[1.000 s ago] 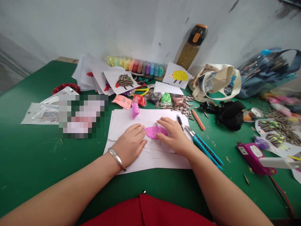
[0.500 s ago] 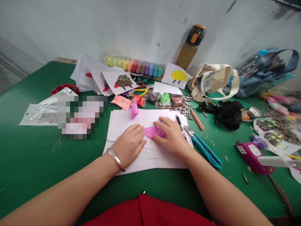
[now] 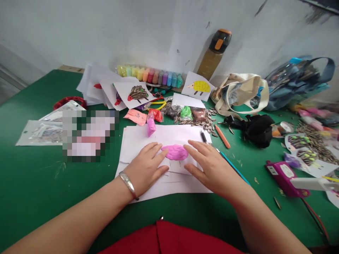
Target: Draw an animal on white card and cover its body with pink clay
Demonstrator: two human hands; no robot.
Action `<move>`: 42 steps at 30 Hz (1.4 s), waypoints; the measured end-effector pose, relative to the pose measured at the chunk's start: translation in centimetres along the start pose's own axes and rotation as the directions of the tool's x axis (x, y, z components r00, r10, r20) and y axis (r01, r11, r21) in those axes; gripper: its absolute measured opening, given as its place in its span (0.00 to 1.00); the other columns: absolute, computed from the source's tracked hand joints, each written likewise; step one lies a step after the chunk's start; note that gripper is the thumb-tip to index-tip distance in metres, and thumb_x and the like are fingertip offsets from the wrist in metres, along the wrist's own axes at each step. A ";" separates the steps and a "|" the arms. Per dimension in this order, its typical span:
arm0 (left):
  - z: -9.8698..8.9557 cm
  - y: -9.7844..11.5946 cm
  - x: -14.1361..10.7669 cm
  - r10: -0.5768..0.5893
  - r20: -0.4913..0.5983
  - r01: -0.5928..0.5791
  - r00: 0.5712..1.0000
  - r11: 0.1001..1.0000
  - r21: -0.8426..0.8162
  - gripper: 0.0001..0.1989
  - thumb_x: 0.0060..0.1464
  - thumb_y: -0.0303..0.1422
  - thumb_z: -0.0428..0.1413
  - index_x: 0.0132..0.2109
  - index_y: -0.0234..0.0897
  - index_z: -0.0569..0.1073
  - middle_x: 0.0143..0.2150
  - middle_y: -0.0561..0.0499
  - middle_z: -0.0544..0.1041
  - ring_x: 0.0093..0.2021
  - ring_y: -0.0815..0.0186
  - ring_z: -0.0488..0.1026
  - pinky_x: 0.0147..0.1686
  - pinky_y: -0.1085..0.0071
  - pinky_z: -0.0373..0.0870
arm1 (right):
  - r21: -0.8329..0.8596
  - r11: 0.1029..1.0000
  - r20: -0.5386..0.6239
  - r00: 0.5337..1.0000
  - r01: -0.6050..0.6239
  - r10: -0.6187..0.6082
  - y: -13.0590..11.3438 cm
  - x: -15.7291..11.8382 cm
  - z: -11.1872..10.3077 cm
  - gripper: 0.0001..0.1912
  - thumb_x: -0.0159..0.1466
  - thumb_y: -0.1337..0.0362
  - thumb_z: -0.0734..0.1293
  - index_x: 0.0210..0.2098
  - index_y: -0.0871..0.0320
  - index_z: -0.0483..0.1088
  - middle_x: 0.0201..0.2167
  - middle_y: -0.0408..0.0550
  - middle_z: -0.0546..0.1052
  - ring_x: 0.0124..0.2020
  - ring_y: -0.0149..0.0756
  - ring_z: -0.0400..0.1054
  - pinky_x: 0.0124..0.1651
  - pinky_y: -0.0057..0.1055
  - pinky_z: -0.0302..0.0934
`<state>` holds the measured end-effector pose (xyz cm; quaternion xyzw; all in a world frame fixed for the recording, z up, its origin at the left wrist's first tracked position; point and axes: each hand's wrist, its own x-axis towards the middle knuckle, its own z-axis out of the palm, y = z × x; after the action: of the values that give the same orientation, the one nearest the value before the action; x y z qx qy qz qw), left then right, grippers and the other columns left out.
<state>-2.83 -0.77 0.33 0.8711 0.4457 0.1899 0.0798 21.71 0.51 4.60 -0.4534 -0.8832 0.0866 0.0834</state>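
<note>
A flattened oval of pink modelling clay (image 3: 175, 152) lies on the top white sheet (image 3: 132, 141) of a paper stack, with short drawn leg lines below it. My left hand (image 3: 148, 165) rests on the paper at the clay's left, fingers apart, fingertips at its edge. To the right, my right hand (image 3: 209, 164) is spread, its fingertips close to the clay's right end; whether they touch it I cannot tell. A pink clay packet (image 3: 151, 126) sits at the paper's top edge. Partly behind my right hand are a black pen (image 3: 203, 137) and a blue-handled cutter (image 3: 234, 165).
Clay packets (image 3: 186, 113) and sunflower seeds (image 3: 209, 121) lie behind the paper. An orange stick (image 3: 222, 136), a black pouch (image 3: 258, 130) and a magenta device (image 3: 287, 178) are at right. Plastic bags (image 3: 39, 133) lie left. A bottle (image 3: 215, 53) stands by the wall.
My right hand has moved off the clay to the right and now covers more of the pen and cutter. The whole pink oval shows now. My left hand has shifted slightly.
</note>
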 end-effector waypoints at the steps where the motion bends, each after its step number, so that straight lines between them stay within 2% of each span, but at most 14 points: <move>1: 0.0 0.1 0.0 0.003 0.006 -0.003 1.000 1.000 0.003 0.21 0.61 0.38 0.53 0.57 0.31 0.69 0.58 0.36 0.70 0.61 0.49 0.62 0.59 0.49 0.63 | -0.037 0.999 -0.003 1.000 -0.015 0.015 -0.1 -0.3 0.2 0.26 0.67 0.52 0.59 0.62 0.53 0.62 0.64 0.53 0.63 0.63 0.51 0.56 0.62 0.55 0.53; 5: 0.2 0.5 -0.1 0.002 0.031 -0.003 1.000 1.000 0.027 0.23 0.59 0.39 0.55 0.58 0.32 0.69 0.62 0.34 0.65 0.63 0.46 0.58 0.59 0.48 0.62 | -0.103 0.994 0.035 0.999 -0.026 0.030 -0.6 -1.4 1.7 0.29 0.67 0.49 0.57 0.65 0.52 0.57 0.67 0.53 0.56 0.67 0.53 0.47 0.65 0.59 0.43; 11: 0.3 0.8 -0.1 0.026 0.054 -0.030 0.998 0.996 0.083 0.24 0.58 0.41 0.57 0.57 0.31 0.71 0.61 0.33 0.66 0.64 0.42 0.57 0.59 0.47 0.61 | -0.114 0.993 0.065 0.998 -0.012 0.019 -1.4 -1.5 2.7 0.30 0.67 0.48 0.57 0.64 0.55 0.59 0.67 0.53 0.57 0.68 0.55 0.43 0.67 0.62 0.33; 17: 0.3 0.8 -0.1 0.028 0.050 -0.033 0.998 0.996 0.084 0.24 0.59 0.40 0.56 0.58 0.31 0.70 0.61 0.34 0.66 0.64 0.43 0.56 0.59 0.46 0.61 | -0.098 0.994 0.001 0.999 -0.043 0.043 -0.8 -1.3 1.8 0.29 0.68 0.48 0.55 0.64 0.53 0.59 0.69 0.52 0.50 0.69 0.51 0.41 0.67 0.59 0.38; 23: 0.3 1.0 0.1 0.039 0.039 -0.042 0.998 0.996 0.080 0.23 0.59 0.39 0.55 0.57 0.30 0.71 0.60 0.33 0.67 0.63 0.42 0.57 0.58 0.46 0.62 | -0.141 0.989 0.080 0.996 0.044 -0.033 -1.1 -1.1 2.3 0.27 0.69 0.49 0.55 0.62 0.53 0.62 0.67 0.50 0.58 0.68 0.55 0.44 0.66 0.63 0.31; 29: 0.2 1.1 0.1 0.046 0.050 -0.052 0.998 0.991 0.125 0.22 0.59 0.40 0.55 0.56 0.29 0.72 0.60 0.32 0.67 0.63 0.41 0.58 0.57 0.46 0.63 | -0.174 0.985 0.002 1.000 0.005 -0.005 -0.9 -1.1 1.9 0.26 0.69 0.48 0.54 0.59 0.53 0.65 0.68 0.49 0.54 0.68 0.52 0.43 0.66 0.60 0.35; 34: 0.4 1.1 0.1 0.052 0.043 -0.057 0.998 0.989 0.135 0.23 0.60 0.40 0.54 0.56 0.29 0.71 0.60 0.32 0.67 0.63 0.41 0.57 0.57 0.46 0.62 | -0.171 0.985 0.046 0.999 0.006 0.002 -0.8 -1.1 1.8 0.26 0.69 0.49 0.53 0.59 0.55 0.65 0.65 0.49 0.61 0.67 0.53 0.48 0.66 0.61 0.34; 39: 0.5 1.0 0.0 0.070 0.031 -0.073 0.997 0.990 0.118 0.23 0.60 0.39 0.54 0.56 0.28 0.71 0.59 0.31 0.67 0.63 0.41 0.57 0.57 0.46 0.62 | -0.148 0.988 -0.030 0.999 -0.039 0.035 -0.7 -0.9 1.9 0.26 0.69 0.48 0.53 0.56 0.55 0.68 0.67 0.50 0.58 0.67 0.51 0.48 0.66 0.60 0.38; 42: 0.5 1.0 0.0 0.054 0.034 -0.057 0.998 0.991 0.120 0.23 0.59 0.40 0.55 0.56 0.29 0.71 0.60 0.32 0.67 0.63 0.41 0.57 0.57 0.47 0.62 | -0.154 0.988 -0.010 1.000 -0.024 0.023 -0.6 -0.8 2.0 0.26 0.69 0.49 0.53 0.58 0.55 0.66 0.66 0.49 0.59 0.67 0.52 0.48 0.66 0.61 0.36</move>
<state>-1.90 -1.31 0.20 0.8892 0.4307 0.1515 0.0284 21.24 -0.63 2.77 -0.4692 -0.8815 0.0170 0.0508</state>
